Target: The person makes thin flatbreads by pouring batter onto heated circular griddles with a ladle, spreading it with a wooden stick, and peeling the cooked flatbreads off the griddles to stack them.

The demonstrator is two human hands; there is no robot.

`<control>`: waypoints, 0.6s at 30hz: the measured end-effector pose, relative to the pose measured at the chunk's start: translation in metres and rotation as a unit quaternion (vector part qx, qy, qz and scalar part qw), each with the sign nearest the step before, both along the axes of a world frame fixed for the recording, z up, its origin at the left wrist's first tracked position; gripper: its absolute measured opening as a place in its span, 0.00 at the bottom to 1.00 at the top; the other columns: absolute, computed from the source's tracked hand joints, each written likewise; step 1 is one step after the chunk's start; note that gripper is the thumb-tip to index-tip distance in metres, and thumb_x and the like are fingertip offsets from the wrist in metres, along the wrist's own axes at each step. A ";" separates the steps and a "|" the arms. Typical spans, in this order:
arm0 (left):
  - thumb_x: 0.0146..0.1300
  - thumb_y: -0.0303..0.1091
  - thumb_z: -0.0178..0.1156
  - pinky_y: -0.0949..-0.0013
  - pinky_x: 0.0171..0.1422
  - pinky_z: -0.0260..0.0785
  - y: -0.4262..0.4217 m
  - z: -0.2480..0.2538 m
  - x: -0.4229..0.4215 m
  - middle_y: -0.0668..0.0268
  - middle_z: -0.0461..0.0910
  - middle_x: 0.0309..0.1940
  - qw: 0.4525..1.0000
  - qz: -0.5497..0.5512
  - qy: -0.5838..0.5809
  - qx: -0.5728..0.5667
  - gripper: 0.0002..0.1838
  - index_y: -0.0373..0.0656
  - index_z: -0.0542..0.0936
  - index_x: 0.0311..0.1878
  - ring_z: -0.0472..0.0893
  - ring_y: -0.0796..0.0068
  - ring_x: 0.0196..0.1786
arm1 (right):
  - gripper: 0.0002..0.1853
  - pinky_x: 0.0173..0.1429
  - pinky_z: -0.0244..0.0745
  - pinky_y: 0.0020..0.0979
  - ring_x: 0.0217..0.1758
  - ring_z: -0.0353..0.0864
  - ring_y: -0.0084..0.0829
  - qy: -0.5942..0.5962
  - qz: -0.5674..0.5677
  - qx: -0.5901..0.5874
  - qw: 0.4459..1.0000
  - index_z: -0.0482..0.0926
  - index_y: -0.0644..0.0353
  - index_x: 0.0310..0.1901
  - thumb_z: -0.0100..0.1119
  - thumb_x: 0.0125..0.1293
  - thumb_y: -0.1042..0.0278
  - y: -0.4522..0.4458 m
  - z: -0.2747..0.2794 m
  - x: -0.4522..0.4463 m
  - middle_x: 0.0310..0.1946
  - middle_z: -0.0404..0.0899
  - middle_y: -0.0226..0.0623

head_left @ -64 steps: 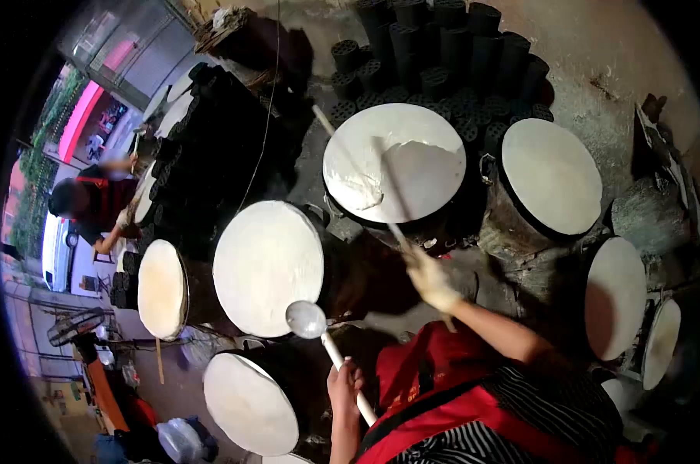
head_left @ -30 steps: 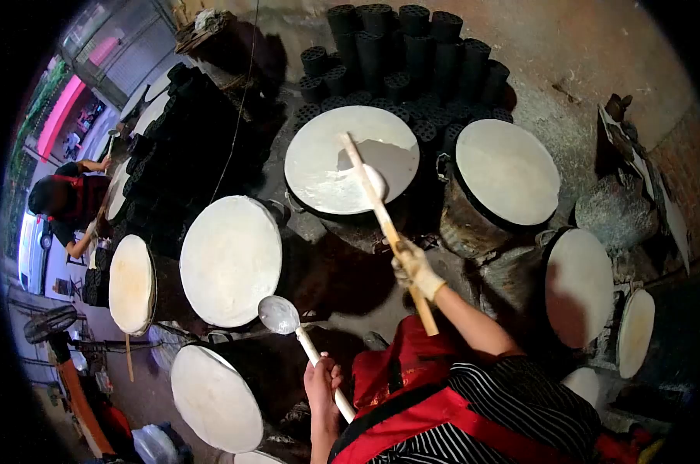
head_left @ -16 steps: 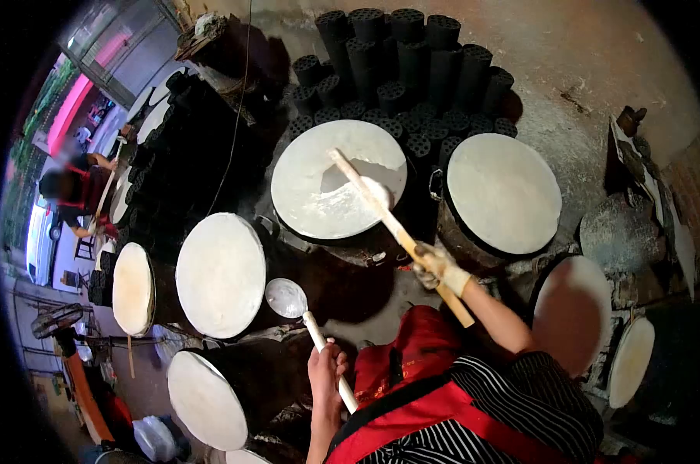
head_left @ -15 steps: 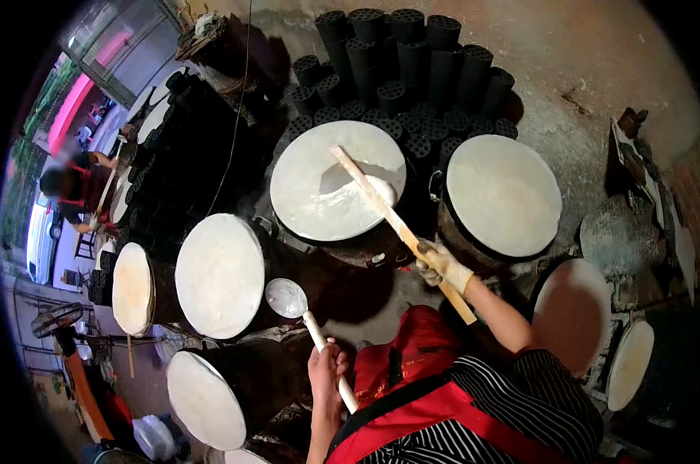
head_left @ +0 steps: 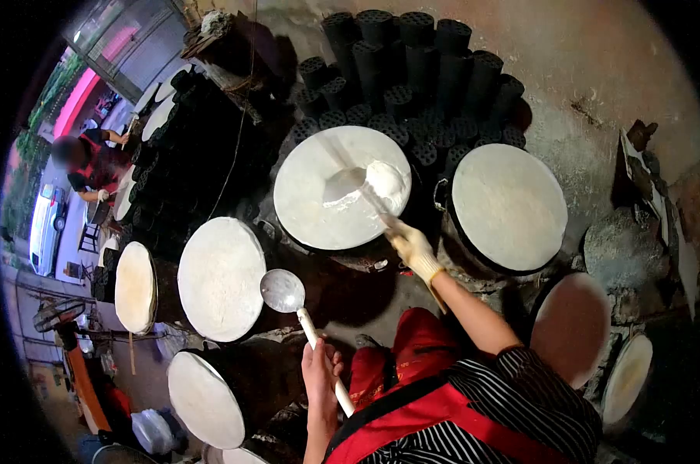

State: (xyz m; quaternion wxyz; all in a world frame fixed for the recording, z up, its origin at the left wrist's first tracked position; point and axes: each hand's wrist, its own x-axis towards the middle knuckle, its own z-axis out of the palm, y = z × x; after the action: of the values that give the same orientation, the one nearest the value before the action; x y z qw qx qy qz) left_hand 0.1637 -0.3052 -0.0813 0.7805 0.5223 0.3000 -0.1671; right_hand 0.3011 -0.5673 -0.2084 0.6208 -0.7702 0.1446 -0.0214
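My left hand (head_left: 321, 371) is closed around the pale handle of a ladle (head_left: 283, 290). The ladle's metal bowl is smeared with white and hangs near a round, pale-topped griddle (head_left: 221, 280). In a cream work glove, my right hand (head_left: 412, 249) grips a long wooden stick (head_left: 375, 205), blurred by motion. The stick reaches over the round griddle (head_left: 307, 197) in front of me, whose top is whitish. A glossy white mound of batter (head_left: 385, 179) lies there beside the stick, toward the right edge.
Stacks of black, holed coal briquettes (head_left: 420, 69) stand behind the griddle. Another pale round griddle (head_left: 508, 207) sits to the right. More white rounds (head_left: 205, 400) line the left side. A person in red (head_left: 95, 170) works at the far left.
My gloved right hand has moved up and left, swinging the stick's far end across the griddle. The white batter now sits more bunched at the right. The ladle has shifted slightly up and left.
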 end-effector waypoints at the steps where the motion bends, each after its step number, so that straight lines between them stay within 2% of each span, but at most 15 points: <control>1: 0.66 0.32 0.48 0.81 0.20 0.55 0.004 -0.003 0.001 0.70 0.63 0.22 1.000 0.000 -0.016 -0.001 0.06 0.41 0.68 0.42 0.65 0.81 0.24 | 0.21 0.54 0.67 0.23 0.52 0.73 0.26 -0.103 -0.062 0.024 0.992 0.70 0.55 0.58 0.52 0.65 0.59 -0.001 -0.021 -0.007 0.51 0.76 0.39; 2: 0.66 0.32 0.49 0.80 0.20 0.56 0.009 -0.009 0.002 0.70 0.63 0.22 0.999 0.000 -0.033 -0.002 0.06 0.41 0.68 0.42 0.65 0.81 0.23 | 0.21 0.58 0.64 0.22 0.55 0.71 0.24 -0.154 -0.142 0.046 0.977 0.70 0.59 0.58 0.55 0.64 0.63 0.004 -0.006 -0.012 0.55 0.73 0.38; 3: 0.66 0.32 0.49 0.80 0.20 0.56 0.013 -0.011 0.002 0.70 0.63 0.23 0.999 -0.001 -0.047 -0.001 0.06 0.41 0.68 0.42 0.65 0.81 0.23 | 0.22 0.59 0.62 0.20 0.58 0.69 0.23 -0.212 -0.216 0.191 0.934 0.70 0.60 0.58 0.56 0.63 0.65 0.018 -0.022 -0.011 0.59 0.69 0.35; 5: 0.65 0.30 0.49 0.81 0.18 0.55 0.018 -0.004 0.005 0.70 0.64 0.23 0.999 -0.020 -0.028 -0.009 0.06 0.40 0.67 0.42 0.64 0.83 0.21 | 0.18 0.56 0.66 0.21 0.55 0.68 0.24 -0.184 -0.241 0.295 0.906 0.70 0.69 0.54 0.52 0.64 0.71 0.058 -0.044 -0.007 0.53 0.72 0.36; 6: 0.65 0.30 0.49 0.82 0.17 0.54 0.021 0.001 0.007 0.70 0.64 0.23 0.999 -0.032 -0.018 -0.028 0.06 0.41 0.67 0.43 0.63 0.84 0.20 | 0.16 0.51 0.68 0.18 0.48 0.70 0.22 -0.114 -0.226 0.209 0.945 0.71 0.69 0.53 0.50 0.64 0.76 0.080 -0.029 0.000 0.49 0.73 0.34; 8: 0.65 0.30 0.49 0.84 0.15 0.50 0.025 0.006 0.012 0.70 0.65 0.24 0.997 -0.052 0.004 -0.063 0.06 0.42 0.67 0.43 0.61 0.87 0.18 | 0.16 0.35 0.68 0.18 0.29 0.69 0.18 -0.091 -0.175 0.132 0.971 0.73 0.62 0.53 0.52 0.62 0.76 0.104 -0.034 0.016 0.34 0.73 0.28; 9: 0.66 0.30 0.49 0.84 0.15 0.50 0.026 0.006 0.013 0.70 0.64 0.24 0.996 -0.059 0.004 -0.060 0.06 0.42 0.67 0.43 0.61 0.87 0.18 | 0.16 0.29 0.66 0.19 0.23 0.66 0.16 -0.049 -0.130 0.009 0.990 0.74 0.60 0.52 0.53 0.62 0.75 0.107 -0.020 0.022 0.29 0.72 0.25; 11: 0.66 0.30 0.48 0.84 0.16 0.50 0.030 0.005 0.015 0.70 0.64 0.24 0.996 -0.072 0.003 -0.054 0.05 0.43 0.67 0.43 0.61 0.87 0.18 | 0.17 0.21 0.59 0.18 0.19 0.61 0.12 0.032 -0.067 0.237 0.969 0.75 0.57 0.53 0.53 0.61 0.75 0.088 0.021 0.014 0.29 0.74 0.23; 12: 0.66 0.30 0.48 0.84 0.16 0.50 0.033 0.005 0.015 0.70 0.64 0.24 0.996 -0.073 0.005 -0.057 0.05 0.43 0.67 0.43 0.61 0.86 0.19 | 0.18 0.34 0.64 0.19 0.33 0.67 0.19 0.044 -0.082 0.179 0.980 0.72 0.60 0.55 0.49 0.63 0.75 0.073 0.017 0.004 0.36 0.75 0.31; 14: 0.66 0.31 0.48 0.83 0.16 0.51 0.038 0.002 0.017 0.70 0.64 0.24 0.996 -0.068 0.005 -0.065 0.05 0.43 0.67 0.43 0.61 0.86 0.19 | 0.19 0.51 0.69 0.20 0.49 0.73 0.24 -0.083 -0.176 0.255 0.947 0.68 0.64 0.58 0.44 0.65 0.77 0.050 -0.018 -0.008 0.47 0.75 0.40; 15: 0.66 0.31 0.48 0.83 0.17 0.51 0.039 -0.001 0.016 0.70 0.65 0.24 0.996 -0.065 0.003 -0.063 0.05 0.43 0.67 0.43 0.61 0.86 0.20 | 0.19 0.53 0.68 0.19 0.52 0.71 0.24 -0.218 -0.248 0.380 0.864 0.67 0.66 0.58 0.42 0.65 0.79 0.049 -0.026 -0.014 0.51 0.73 0.40; 17: 0.66 0.31 0.47 0.83 0.17 0.51 0.045 -0.007 0.016 0.70 0.65 0.25 0.996 -0.066 0.004 -0.055 0.05 0.43 0.66 0.42 0.61 0.86 0.20 | 0.19 0.61 0.62 0.19 0.58 0.67 0.25 -0.137 -0.277 0.438 0.844 0.67 0.65 0.58 0.45 0.64 0.81 0.067 -0.034 -0.028 0.59 0.67 0.37; 18: 0.66 0.31 0.48 0.83 0.18 0.51 0.047 -0.009 0.017 0.70 0.65 0.25 0.996 -0.076 0.012 -0.052 0.05 0.42 0.66 0.42 0.61 0.86 0.21 | 0.20 0.60 0.62 0.19 0.57 0.68 0.24 -0.103 -0.223 0.248 0.937 0.68 0.63 0.58 0.46 0.64 0.81 0.085 -0.022 -0.030 0.60 0.67 0.37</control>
State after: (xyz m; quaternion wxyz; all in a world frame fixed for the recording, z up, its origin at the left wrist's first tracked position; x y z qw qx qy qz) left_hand 0.1805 -0.2580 -0.0902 0.7883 0.5000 0.2598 -0.2473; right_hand 0.2712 -0.4824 -0.2308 0.7825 -0.5337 0.2489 -0.2024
